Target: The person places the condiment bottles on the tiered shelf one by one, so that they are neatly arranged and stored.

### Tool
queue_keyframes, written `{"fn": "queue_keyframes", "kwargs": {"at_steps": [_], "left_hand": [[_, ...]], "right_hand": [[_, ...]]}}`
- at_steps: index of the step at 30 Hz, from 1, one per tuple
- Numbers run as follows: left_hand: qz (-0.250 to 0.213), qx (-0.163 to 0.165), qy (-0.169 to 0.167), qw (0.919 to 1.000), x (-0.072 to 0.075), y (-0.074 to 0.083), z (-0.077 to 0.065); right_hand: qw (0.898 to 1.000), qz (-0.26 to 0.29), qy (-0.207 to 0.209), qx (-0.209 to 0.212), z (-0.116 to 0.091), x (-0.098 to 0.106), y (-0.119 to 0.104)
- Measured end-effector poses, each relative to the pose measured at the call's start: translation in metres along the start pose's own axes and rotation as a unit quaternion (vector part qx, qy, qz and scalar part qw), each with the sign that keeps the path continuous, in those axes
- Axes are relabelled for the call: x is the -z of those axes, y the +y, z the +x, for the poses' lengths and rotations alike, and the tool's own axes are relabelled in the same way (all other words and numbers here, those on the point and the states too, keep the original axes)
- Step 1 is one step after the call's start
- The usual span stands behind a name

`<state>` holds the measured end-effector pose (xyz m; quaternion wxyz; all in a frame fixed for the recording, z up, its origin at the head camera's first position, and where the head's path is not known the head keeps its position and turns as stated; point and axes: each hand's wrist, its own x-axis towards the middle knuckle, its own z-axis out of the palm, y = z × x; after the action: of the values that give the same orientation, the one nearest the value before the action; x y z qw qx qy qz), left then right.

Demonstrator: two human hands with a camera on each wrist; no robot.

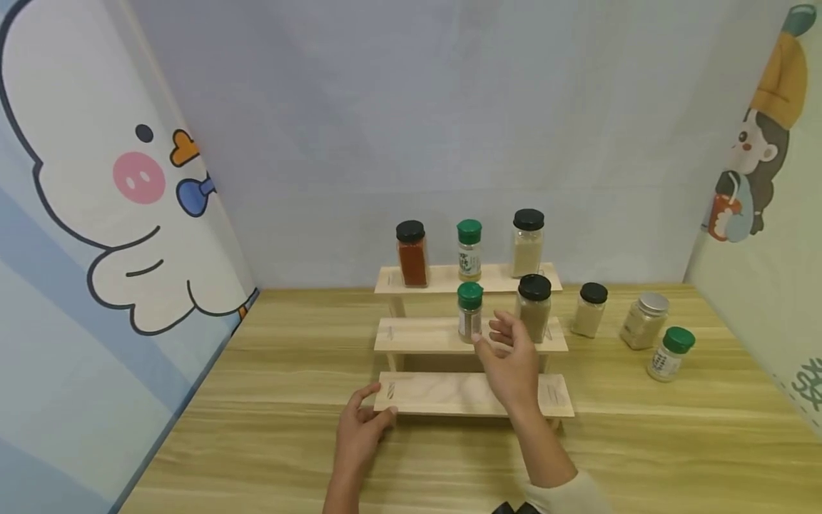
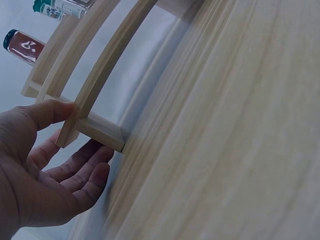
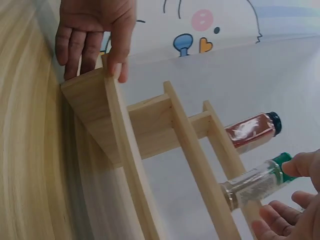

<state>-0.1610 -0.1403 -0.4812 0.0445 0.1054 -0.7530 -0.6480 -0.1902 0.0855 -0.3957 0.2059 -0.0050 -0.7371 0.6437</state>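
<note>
A three-step wooden spice rack (image 1: 443, 394) stands on the table, and my left hand (image 1: 361, 435) grips the left end of its lowest step. In the left wrist view the thumb lies on that step's edge, with the fingers (image 2: 95, 175) below it around the end. My right hand (image 1: 516, 364) is above the middle step with its fingers spread, just right of a small green-capped spice jar (image 1: 470, 321). In the right wrist view its thumb (image 3: 302, 164) overlaps the green cap, while the other fingers are apart from the jar. Behind that hand is a black-capped jar (image 1: 533, 314) of greyish powder.
The top step holds a red spice jar (image 1: 412, 260), a green-capped jar (image 1: 469, 257) and a black-capped pale jar (image 1: 527, 250). Right of the rack stand a small black-capped jar (image 1: 589, 314), a silver-lidded jar (image 1: 643, 325) and another green-capped jar (image 1: 668, 360).
</note>
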Motion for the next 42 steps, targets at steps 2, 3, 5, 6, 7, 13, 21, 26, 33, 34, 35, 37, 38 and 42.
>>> {"fn": "queue_keyframes", "kwargs": {"at_steps": [2, 3, 5, 6, 7, 13, 21, 26, 33, 34, 35, 37, 38, 42], "left_hand": [[-0.003, 0.002, -0.001, 1.0000, 0.000, -0.001, 0.000], [-0.005, 0.004, -0.001, 1.0000, 0.000, -0.001, 0.000], [-0.006, 0.004, -0.003, 1.0000, 0.000, -0.001, 0.000], [-0.007, 0.006, -0.003, 1.0000, 0.000, -0.001, 0.000], [-0.006, 0.006, -0.003, 1.0000, 0.001, -0.001, 0.000], [-0.009, 0.005, -0.012, 0.9999, 0.001, 0.018, -0.009], [-0.002, 0.003, -0.005, 1.0000, 0.000, 0.002, -0.002], [0.000, 0.003, -0.008, 1.0000, 0.001, 0.005, -0.003], [0.001, 0.007, -0.006, 1.0000, 0.001, 0.004, -0.002], [0.001, 0.007, -0.007, 1.0000, 0.001, 0.004, -0.002], [0.002, 0.007, -0.007, 0.9999, 0.001, 0.004, -0.002], [0.004, 0.007, -0.007, 0.9999, 0.001, 0.004, -0.002], [0.006, 0.007, -0.007, 0.9999, 0.001, 0.004, -0.002], [0.009, 0.007, -0.002, 0.9999, 0.000, 0.003, -0.002]], "right_hand": [[1.000, 0.002, 0.023, 0.015, -0.005, 0.006, -0.002], [0.999, 0.006, 0.037, 0.024, -0.007, 0.009, -0.003], [0.997, 0.013, 0.070, 0.043, -0.009, 0.015, -0.004], [0.995, 0.017, 0.085, 0.051, -0.010, 0.019, -0.005], [0.993, 0.021, 0.098, 0.059, -0.011, 0.022, -0.006], [0.979, 0.045, 0.173, 0.098, -0.010, 0.040, -0.009], [0.963, 0.060, 0.240, 0.107, -0.003, 0.063, 0.003], [0.960, 0.057, 0.261, 0.089, 0.002, 0.079, 0.012], [0.957, 0.028, 0.282, 0.055, 0.008, 0.102, 0.028], [0.957, 0.026, 0.285, 0.051, 0.009, 0.106, 0.030], [0.955, 0.026, 0.290, 0.048, 0.010, 0.110, 0.033], [0.952, 0.035, 0.300, 0.042, 0.012, 0.118, 0.038], [0.951, 0.040, 0.306, 0.039, 0.013, 0.122, 0.041], [0.940, 0.065, 0.332, 0.031, 0.018, 0.137, 0.050]]}}
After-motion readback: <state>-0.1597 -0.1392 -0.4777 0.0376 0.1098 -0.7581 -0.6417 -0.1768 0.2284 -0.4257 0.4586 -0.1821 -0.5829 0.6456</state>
